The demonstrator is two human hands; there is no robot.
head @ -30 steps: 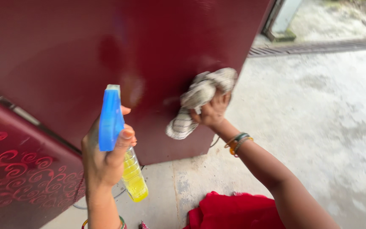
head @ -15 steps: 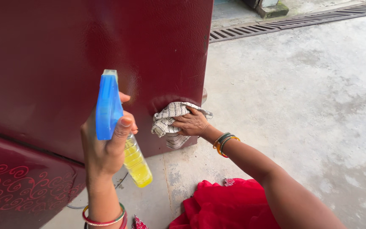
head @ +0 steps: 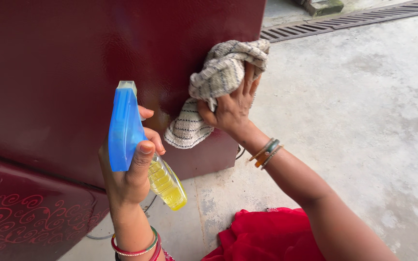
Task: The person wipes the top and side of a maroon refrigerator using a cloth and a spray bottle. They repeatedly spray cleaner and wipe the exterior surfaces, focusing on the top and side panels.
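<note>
Looking down from a head camera, a person crouches on a grey concrete floor (head: 364,111) beside a tall, glossy maroon appliance, apparently a refrigerator (head: 73,58), seen from its side panel. The right hand (head: 231,108) is closed around a bunched, cream-coloured cloth with thin dark stripes (head: 218,77), fingers spread over the fabric and pressing it flat against the panel near its right edge, well above the bottom corner; a loose tail of the cloth hangs down below the hand, against the panel. Several bangles circle the right wrist. The left hand (head: 131,169) is wrapped firmly round the neck of a spray bottle (head: 146,154), held clear of the panel in front of its lower part; the blue trigger head points upward and the clear body, holding yellow liquid, slants down to the right. The forefinger lies along the side of the blue head, and whether it is on the trigger cannot be told. Red and green bangles show at the left wrist. A second maroon surface with a pale swirl pattern (head: 20,212) fills the lower left corner, and red fabric (head: 267,237) lies at the bottom edge. The work in hand looks like wiping the panel, with the cloth at a stroke near the right edge; carrying on would likely call for steady pressure across the panel and the nozzle turned toward it before more liquid is sprayed.
</note>
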